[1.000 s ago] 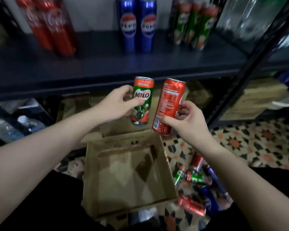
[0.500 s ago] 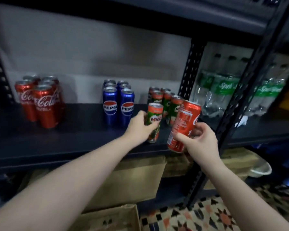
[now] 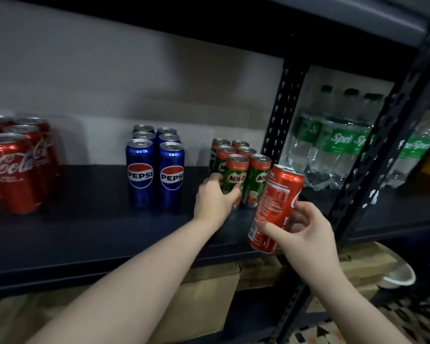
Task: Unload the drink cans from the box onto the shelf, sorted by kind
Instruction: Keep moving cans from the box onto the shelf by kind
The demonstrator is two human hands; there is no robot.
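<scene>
Milo can (image 3: 234, 175) in left hand (image 3: 215, 197) on shelf (image 3: 90, 234) — Coke can (image 3: 274, 207) in right hand (image 3: 302, 234).

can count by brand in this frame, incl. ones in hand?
Coca-Cola cans: 6 visible, 5 on the shelf (group cut off at the left edge) plus 1 in the right hand
Pepsi cans: 6
Milo cans: 6, including the one the left hand grips
Total: 18
</scene>
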